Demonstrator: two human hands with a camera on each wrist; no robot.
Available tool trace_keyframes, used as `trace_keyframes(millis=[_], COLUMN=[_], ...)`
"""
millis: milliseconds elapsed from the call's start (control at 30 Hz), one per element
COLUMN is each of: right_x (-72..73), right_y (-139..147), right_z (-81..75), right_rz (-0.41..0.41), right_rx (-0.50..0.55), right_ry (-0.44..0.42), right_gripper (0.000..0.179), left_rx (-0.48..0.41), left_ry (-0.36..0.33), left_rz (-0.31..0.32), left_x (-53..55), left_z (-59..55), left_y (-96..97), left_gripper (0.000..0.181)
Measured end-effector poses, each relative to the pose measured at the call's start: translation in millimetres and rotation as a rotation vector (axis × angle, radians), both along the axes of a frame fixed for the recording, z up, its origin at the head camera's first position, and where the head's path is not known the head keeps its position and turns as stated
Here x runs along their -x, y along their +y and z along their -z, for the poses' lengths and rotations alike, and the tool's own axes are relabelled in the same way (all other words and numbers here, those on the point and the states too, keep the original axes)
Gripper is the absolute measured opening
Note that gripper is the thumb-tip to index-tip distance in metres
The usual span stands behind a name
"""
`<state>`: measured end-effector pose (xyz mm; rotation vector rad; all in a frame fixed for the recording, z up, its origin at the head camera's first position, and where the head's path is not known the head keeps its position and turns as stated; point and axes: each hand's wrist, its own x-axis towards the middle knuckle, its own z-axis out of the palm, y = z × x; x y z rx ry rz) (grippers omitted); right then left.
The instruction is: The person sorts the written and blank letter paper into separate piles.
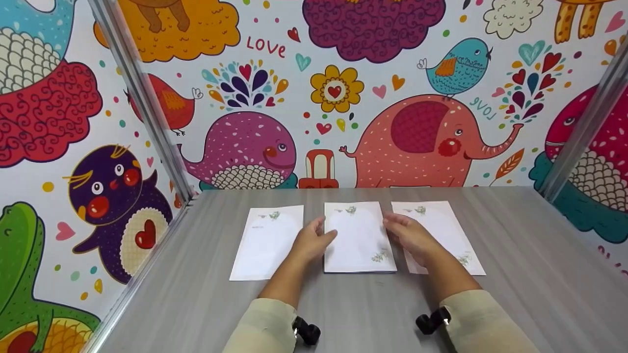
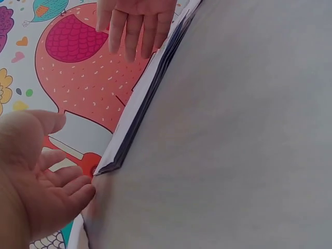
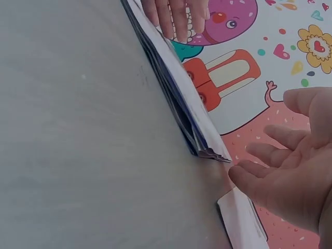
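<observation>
A stack of white sheets [image 1: 354, 242] with a green floral print in two corners lies in the middle of the table. In the right wrist view several dark layers show under the white top of that stack [image 3: 168, 78]. My left hand [image 1: 312, 240] is by its left edge, thumb reaching just over the paper. At its right edge is my right hand [image 1: 412, 238], fingertips close to the upper side. Both hands have relaxed, spread fingers and hold nothing; the left wrist view shows the left palm [image 2: 39, 181] turned toward the stack's corner.
A similar white sheet [image 1: 267, 240] with a short line of print lies on the left, partly behind the left forearm. Another white sheet [image 1: 444, 228] lies on the right, overlapped by the right hand. Cartoon-printed walls [image 1: 274, 88] and metal posts [image 1: 147, 98] bound the grey table [image 1: 358, 314].
</observation>
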<state>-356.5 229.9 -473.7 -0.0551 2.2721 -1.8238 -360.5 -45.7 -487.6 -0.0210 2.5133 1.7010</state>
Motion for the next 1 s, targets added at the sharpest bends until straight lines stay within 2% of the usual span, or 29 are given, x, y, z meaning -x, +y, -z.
trace_keyframes(millis=[300, 467, 600, 700, 833, 1000], right_x=[-1.3, -3.8, -6.7, -8.6, -11.4, -13.0], right_y=[-3, -4, -4, -6, -9, -12], right_z=[1.2, 6.7, 9.7, 10.5, 10.6, 11.9], right_rz=[-0.025, -0.081, -0.156, -0.217, -0.278, -0.304], right_rx=[-0.113, -0.3, -0.487, -0.568, -0.637, -0.715], right_ry=[0.003, 0.072, 0.163, 0.213, 0.234, 0.256], right_gripper=[0.067, 0.065, 0.066, 0.069, 0.072, 0.07], left_rx=[0.064, 0.195, 0.321, 0.413, 0.507, 0.551], left_ry=[-0.044, -0.041, 0.019, 0.069, 0.07, 0.056], left_rz=[0.064, 0.168, 0.278, 0.348, 0.4, 0.411], left_x=[-4.4, -8.3, -11.2, -13.7, -17.6, -20.1], left_z=[-1.1, 0.9, 3.0, 3.2, 2.9, 2.1], left_y=[-0.5, -1.6, -2.0, -2.2, -1.6, -0.1], left_gripper=[0.073, 0.079, 0.081, 0.082, 0.082, 0.081])
